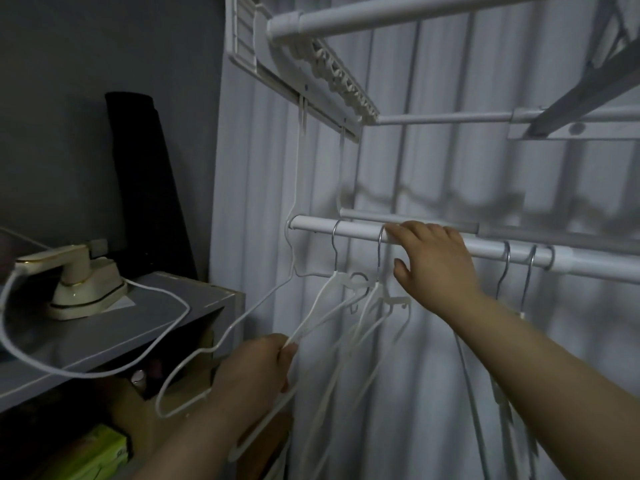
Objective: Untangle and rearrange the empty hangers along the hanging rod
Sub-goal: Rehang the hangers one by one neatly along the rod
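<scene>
A white hanging rod [356, 232] runs from centre left down to the right edge. Two white hangers [349, 306] with metal hooks hang near its left end, their arms crossing and blurred. My left hand [258, 368] grips the lower arms of these hangers and pulls them toward me. My right hand [433, 263] reaches to the rod with straight fingers lying on it, just right of the second hook. Further right, three more metal hooks [526, 261] sit on the rod. A thin white wire hanger [221, 341] dangles at the left, off the rod's end.
A grey shelf unit [114, 334] stands at the left with a cream iron [76, 278] and its white cord. A dark roll leans on the wall behind it. White rack bars [433, 12] run overhead, and a pale curtain [433, 393] hangs behind the rod.
</scene>
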